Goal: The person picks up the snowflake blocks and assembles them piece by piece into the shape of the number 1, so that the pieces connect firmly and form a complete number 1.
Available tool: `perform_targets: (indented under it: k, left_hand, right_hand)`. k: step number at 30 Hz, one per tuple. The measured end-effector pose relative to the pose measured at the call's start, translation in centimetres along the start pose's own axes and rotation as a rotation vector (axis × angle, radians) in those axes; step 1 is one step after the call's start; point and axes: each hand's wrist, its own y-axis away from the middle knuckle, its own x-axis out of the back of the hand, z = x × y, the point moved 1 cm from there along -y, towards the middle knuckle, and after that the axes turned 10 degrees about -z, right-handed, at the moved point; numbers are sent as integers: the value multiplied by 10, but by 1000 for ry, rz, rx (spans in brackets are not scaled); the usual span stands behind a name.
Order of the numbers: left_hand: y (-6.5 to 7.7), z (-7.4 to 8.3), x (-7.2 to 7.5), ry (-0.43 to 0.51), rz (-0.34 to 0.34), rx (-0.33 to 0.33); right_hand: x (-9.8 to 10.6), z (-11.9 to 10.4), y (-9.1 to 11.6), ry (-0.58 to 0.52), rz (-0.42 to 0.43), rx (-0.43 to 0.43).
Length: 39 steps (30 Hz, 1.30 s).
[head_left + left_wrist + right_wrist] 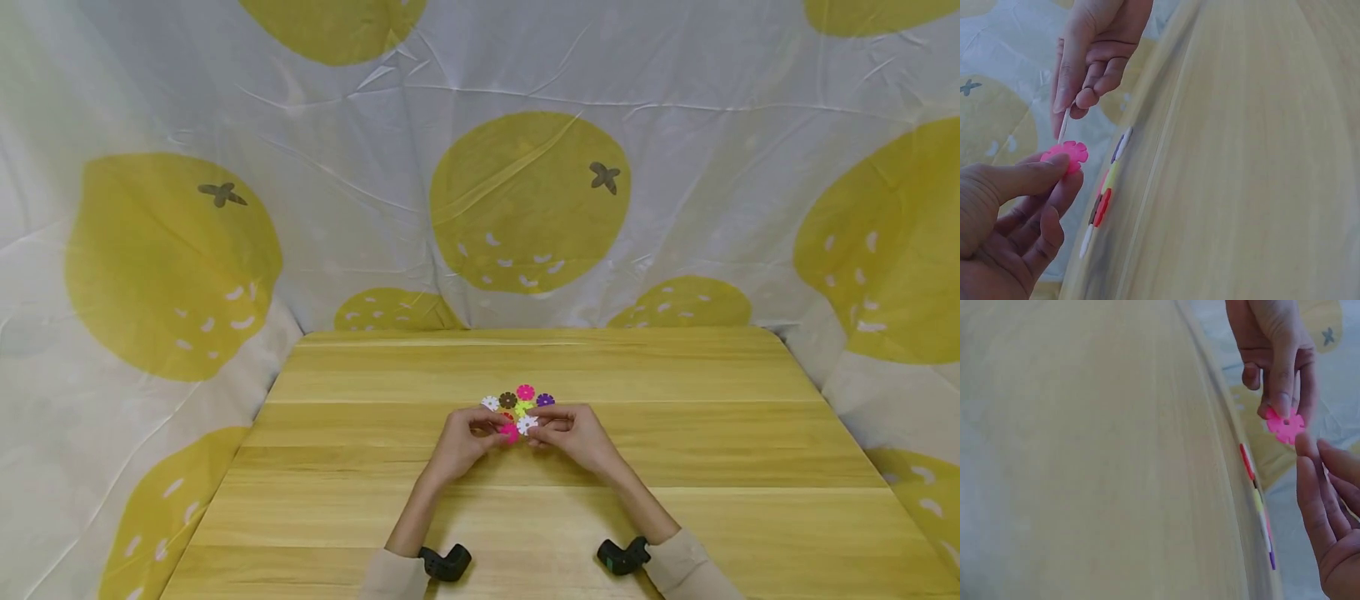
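Note:
Over the table, my left hand (463, 440) pinches a bright pink notched plastic snowflake disc (510, 433) between thumb and fingers. Facing it, my right hand (581, 435) pinches a white snowflake disc (527, 426) by its edge. In the left wrist view the white disc (1064, 127) appears edge-on, its lower end right at the rim of the pink disc (1077, 151). From the right wrist, the pink disc (1286, 429) shows its small centre hole, with the right fingertips close to its edge; the white disc is hidden there.
Just beyond the hands lie more discs: white (490, 402), brown (507, 400), pink (525, 392), purple (546, 400), yellow (522, 408) and a partly covered red one (507, 416). The wooden table (337, 467) meets a lemon-print cloth (360, 183) behind.

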Motion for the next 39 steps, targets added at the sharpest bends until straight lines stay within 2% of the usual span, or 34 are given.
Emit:
perform_targets:
  k: [7,12,16,20,25,31,39]
  left_hand:
    - [-3,2,0,44,25,38]
    - [-3,5,-1,-46,65,18]
    - [-3,7,-2,-149,103,-32]
    - [-4,7,-2,-203,124,-87]
    - [-5,8,0,-186,115,-151]
    - [-4,6,-2,-118,123,-221]
    - [-2,6,-9,-125,184,-304]
  right_hand:
    - [-1,-3,1,89,34,26]
    - [-2,-3,1,116,51,38]
    - [-1,-3,1,123,38,59]
    - [-1,-5,2,106,18,71]
    - [-1,-7,2,86,-9,82]
    - [-1,-7,4,62,-14,84]
    - [-1,-4,6,18,-12,80]
